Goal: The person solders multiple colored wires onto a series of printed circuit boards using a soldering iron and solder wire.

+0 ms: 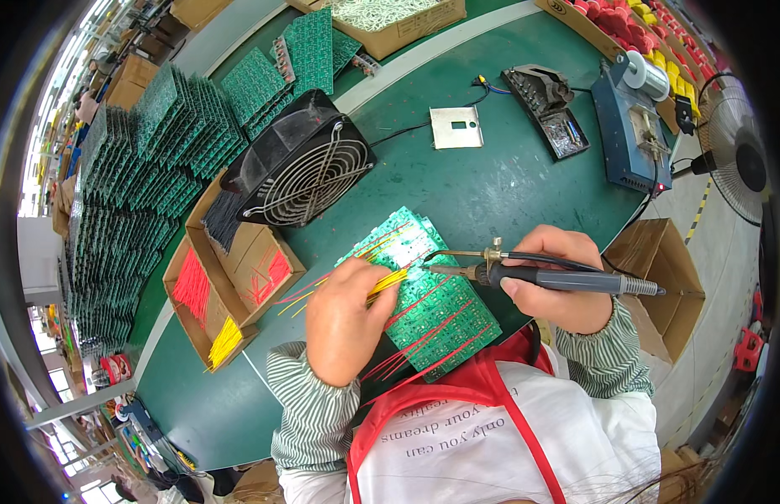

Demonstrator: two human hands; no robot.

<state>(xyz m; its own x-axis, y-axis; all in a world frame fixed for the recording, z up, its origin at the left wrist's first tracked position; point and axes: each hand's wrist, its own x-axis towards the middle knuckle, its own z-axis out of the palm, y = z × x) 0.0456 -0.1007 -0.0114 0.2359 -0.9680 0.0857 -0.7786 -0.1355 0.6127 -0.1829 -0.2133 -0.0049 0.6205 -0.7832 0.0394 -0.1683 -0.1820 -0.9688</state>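
While pinched, yellow wires (387,283) (between fingers (362,273)).

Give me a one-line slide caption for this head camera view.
Right hand tips a soldering iron onto a green circuit board while the left hand holds yellow wires beside it.

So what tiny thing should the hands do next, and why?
Probably touch the soldering iron tip down onto the green circuit board. The right hand holds it right beside the yellow wires that the left hand pinches against the board.
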